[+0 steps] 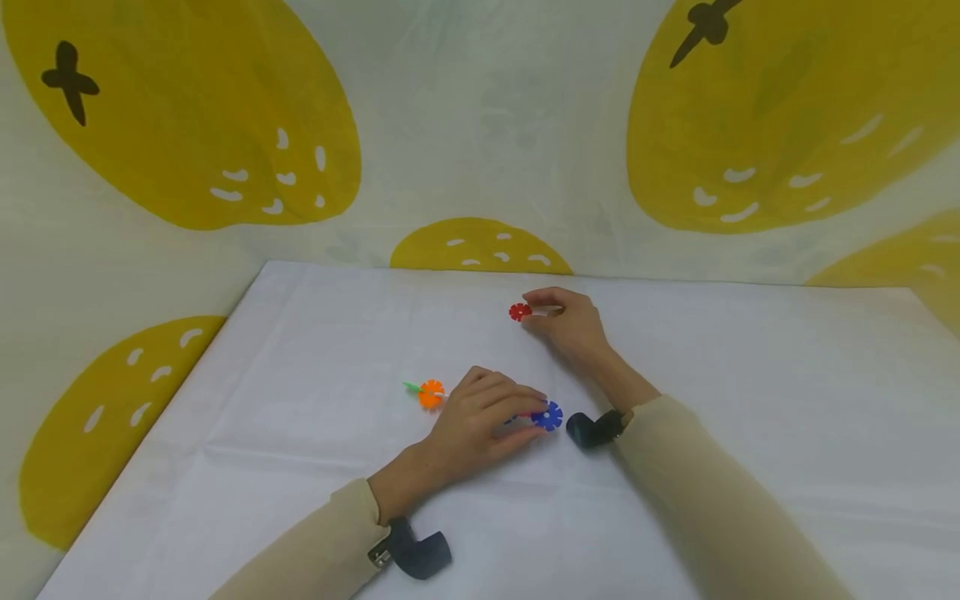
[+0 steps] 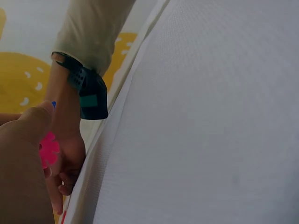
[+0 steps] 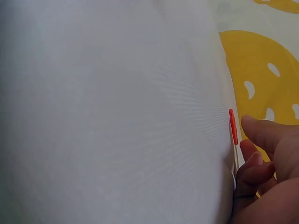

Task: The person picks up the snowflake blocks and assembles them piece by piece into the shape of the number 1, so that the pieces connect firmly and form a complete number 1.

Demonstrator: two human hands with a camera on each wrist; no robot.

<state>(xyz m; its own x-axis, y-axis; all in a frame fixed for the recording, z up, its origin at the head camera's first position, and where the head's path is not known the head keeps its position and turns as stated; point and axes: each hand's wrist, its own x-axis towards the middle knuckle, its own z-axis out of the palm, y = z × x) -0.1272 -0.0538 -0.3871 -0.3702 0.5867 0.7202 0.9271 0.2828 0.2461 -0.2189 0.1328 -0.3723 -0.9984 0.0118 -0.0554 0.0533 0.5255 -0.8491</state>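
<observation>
My left hand (image 1: 480,417) grips a short chain of notched plastic interlocking discs, thumb and fingertips at the blue disc (image 1: 552,416) on its right end. An orange disc (image 1: 431,394) and a green disc (image 1: 411,387) stick out at the chain's left end. Part of a pink disc (image 2: 49,150) shows beside the thumb in the left wrist view; the chain's middle is mostly hidden by the hand. Farther back, a single red disc (image 1: 520,312) lies on the white table. My right hand (image 1: 572,327) reaches to it, thumb and forefinger parted close beside its edge (image 3: 233,127).
A white cloth (image 1: 315,475) with faint creases covers the table. Behind it and at the left hang pale sheets printed with yellow fruit (image 1: 187,108). Dark wrist cameras (image 1: 422,553) are strapped at both sleeves.
</observation>
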